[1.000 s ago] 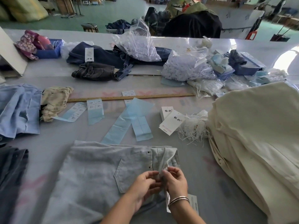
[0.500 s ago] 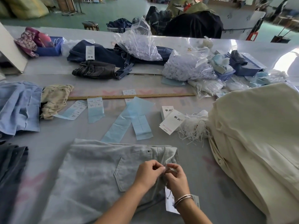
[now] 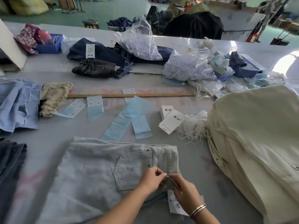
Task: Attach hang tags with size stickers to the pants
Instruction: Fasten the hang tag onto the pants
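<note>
Pale grey pants [image 3: 97,172] lie flat before me, back pocket up, waistband to the right. My left hand [image 3: 152,179] and my right hand [image 3: 182,186] meet at the waistband, both pinching the thin white string of a hang tag. That white hang tag [image 3: 174,202] lies partly under my right wrist, at the pants' right edge. A small stack of loose hang tags [image 3: 171,118] and a bundle of white strings [image 3: 193,126] sit further back. Blue size-sticker sheets [image 3: 137,120] lie in the middle of the table.
A tall pile of cream pants [image 3: 255,143] fills the right side. Light blue pants [image 3: 17,104] and a beige garment [image 3: 54,97] lie at the left, dark denim [image 3: 11,160] at the near left. A wooden ruler [image 3: 129,95] crosses the table. Plastic bags [image 3: 184,68] and dark jeans [image 3: 97,52] lie behind.
The waistband corner that stood lifted now lies flat. Both hands have drawn slightly toward me along the waistband, and the hang tag has come further into view under my right wrist.
</note>
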Available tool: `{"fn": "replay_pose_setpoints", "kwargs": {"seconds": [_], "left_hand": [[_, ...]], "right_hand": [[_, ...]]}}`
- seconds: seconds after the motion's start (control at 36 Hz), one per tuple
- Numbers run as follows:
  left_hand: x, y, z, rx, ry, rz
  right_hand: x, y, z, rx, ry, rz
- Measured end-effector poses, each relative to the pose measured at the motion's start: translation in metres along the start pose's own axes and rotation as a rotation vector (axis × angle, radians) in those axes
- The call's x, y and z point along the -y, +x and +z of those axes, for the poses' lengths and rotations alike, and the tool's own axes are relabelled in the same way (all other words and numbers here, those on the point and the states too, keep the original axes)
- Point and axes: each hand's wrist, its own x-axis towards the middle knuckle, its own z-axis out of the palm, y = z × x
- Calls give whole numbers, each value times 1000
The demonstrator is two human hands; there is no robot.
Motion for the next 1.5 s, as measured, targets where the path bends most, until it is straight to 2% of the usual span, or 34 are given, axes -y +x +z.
{"fn": "replay_pose_setpoints", "kwargs": {"seconds": [0.08, 0.14, 0.28, 0.42, 0.64, 0.72, 0.75, 0.81, 0.89, 0.94, 1.0, 1.08, 1.19, 1.33, 1.5], "left_hand": [[-1, -1, 5, 34, -101, -25], [-3, -2, 8, 43, -174, -36], [-5, -2, 10, 25, -393, -101], [-5, -5, 10, 52, -559, -131], [-15, -12, 3, 94, -498, 15], [-18, -12, 1, 123, -523, 13], [-18, -13, 0, 127, -553, 1], [-18, -12, -3, 137, -633, -24], [-17, -11, -5, 164, -742, -40], [-17, -12, -6, 184, -788, -29], [-19, -15, -7, 185, -798, -5], [-23, -20, -11, 129, -685, 83], [-27, -25, -21, 113, -438, 231], [-29, -31, -23, 104, -287, 372], [-31, -33, -20, 15, -146, 435]], "right_hand": [[-2, -7, -2, -179, -32, -119], [-1, -11, -4, -225, -81, -186], [2, -15, 4, -40, -321, -252], [7, -11, 16, -26, -453, -200], [11, -1, 26, 16, -474, -120], [18, -4, 23, 63, -330, -184], [18, -5, 21, 43, -200, -174], [21, -7, 17, 21, 79, 15], [24, -6, 9, -144, 655, 271], [32, -2, 1, -194, 1039, 387], [38, 3, -5, -218, 1215, 448], [40, 9, -12, -259, 1392, 495], [39, 17, -19, -270, 1502, 509], [43, 20, -25, -212, 1575, 545], [44, 21, -25, -117, 1667, 640]]}}
